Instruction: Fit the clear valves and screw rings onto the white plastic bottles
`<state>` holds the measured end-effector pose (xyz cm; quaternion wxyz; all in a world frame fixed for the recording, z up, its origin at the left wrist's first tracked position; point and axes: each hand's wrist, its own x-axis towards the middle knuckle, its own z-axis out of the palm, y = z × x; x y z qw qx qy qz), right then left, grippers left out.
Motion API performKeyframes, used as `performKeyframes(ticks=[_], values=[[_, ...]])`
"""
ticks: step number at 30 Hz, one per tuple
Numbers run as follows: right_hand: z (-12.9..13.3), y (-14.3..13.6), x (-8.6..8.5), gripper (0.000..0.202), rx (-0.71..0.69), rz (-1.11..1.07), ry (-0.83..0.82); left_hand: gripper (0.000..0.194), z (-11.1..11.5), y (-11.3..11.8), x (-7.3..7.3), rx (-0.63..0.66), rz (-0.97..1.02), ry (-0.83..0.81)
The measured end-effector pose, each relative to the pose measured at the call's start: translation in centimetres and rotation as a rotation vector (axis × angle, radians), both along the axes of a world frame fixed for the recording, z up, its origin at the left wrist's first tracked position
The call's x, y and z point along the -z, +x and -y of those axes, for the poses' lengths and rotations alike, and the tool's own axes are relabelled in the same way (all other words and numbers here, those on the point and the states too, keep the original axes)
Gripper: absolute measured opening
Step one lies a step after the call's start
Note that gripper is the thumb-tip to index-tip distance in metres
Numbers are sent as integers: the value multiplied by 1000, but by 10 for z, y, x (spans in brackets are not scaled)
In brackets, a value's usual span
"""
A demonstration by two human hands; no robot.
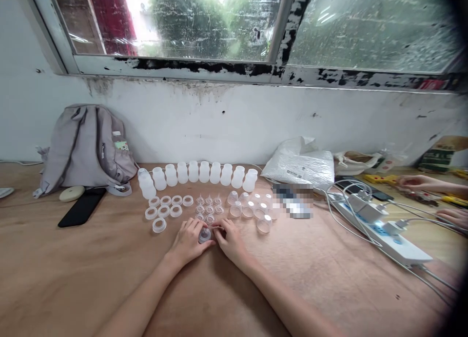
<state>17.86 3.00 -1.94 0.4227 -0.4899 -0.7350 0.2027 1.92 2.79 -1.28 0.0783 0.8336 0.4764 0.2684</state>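
Note:
My left hand (pixel 190 242) curls round a clear ring with a nipple (pixel 204 235) on the table, its fingers and thumb closed on it. At the right side of that ring is my right hand (pixel 228 239), its fingertips bent and drawn together near the rim; whether they hold anything is too small to tell. Just beyond both hands stand several clear nipples (pixel 209 210) in rows. White rings (pixel 164 211) lie to their left, and clear domed caps (pixel 247 209) to their right. Behind them, several frosted bottles (pixel 193 171) form a curved row.
At the left are a grey backpack (pixel 86 149), a black phone (pixel 82 208) and a round cream object (pixel 71 193). A plastic package (pixel 300 164) lies at the back right. A power strip (pixel 398 244) with cables lies at the right, near another person's hands (pixel 420 183).

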Motion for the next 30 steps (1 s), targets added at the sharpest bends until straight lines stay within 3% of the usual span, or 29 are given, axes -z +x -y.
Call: performKeyframes(ticks=[4, 8, 10, 15, 19, 25, 30], values=[[0, 0, 1, 19, 6, -8, -6, 42, 0, 0, -2, 8, 26, 18], [2, 2, 0, 26, 2, -32, 2, 15, 0, 0, -3, -13, 117, 25], [3, 2, -2, 30, -45, -28, 9, 16, -1, 0, -2, -24, 219, -6], [10, 2, -9, 46, -218, -63, 56, 19, -1, 6, 0, 31, 620, -275], [13, 1, -13, 34, -192, -87, 53, 22, -1, 11, -1, 99, 827, -435], [13, -1, -11, 12, -96, -88, 31, 24, 2, 16, 0, 82, 851, -503], [9, -1, -6, 6, -27, -124, -38, 22, 11, 15, -2, 23, 762, -387]])
